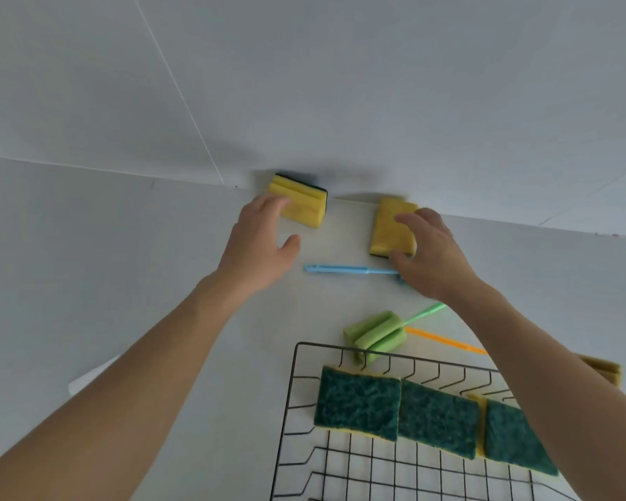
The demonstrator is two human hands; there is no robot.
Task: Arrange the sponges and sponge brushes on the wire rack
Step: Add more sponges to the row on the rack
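Note:
A black wire rack [293,388] lies at the lower right with three green-topped sponges [358,403] in a row on it. Against the far wall sits a grooved yellow sponge [304,206]; my left hand [261,244] is open with its fingertips at that sponge's left end. My right hand [430,254] closes thumb and fingers around a second yellow sponge [389,226]. A blue brush handle [347,269] lies between my hands. A green sponge brush [373,336] and an orange brush handle [445,342] lie just behind the rack.
A tan grooved sponge [604,368] peeks out right of my right forearm. The white counter meets the white wall just behind the yellow sponges. A white edge [87,377] shows at the lower left.

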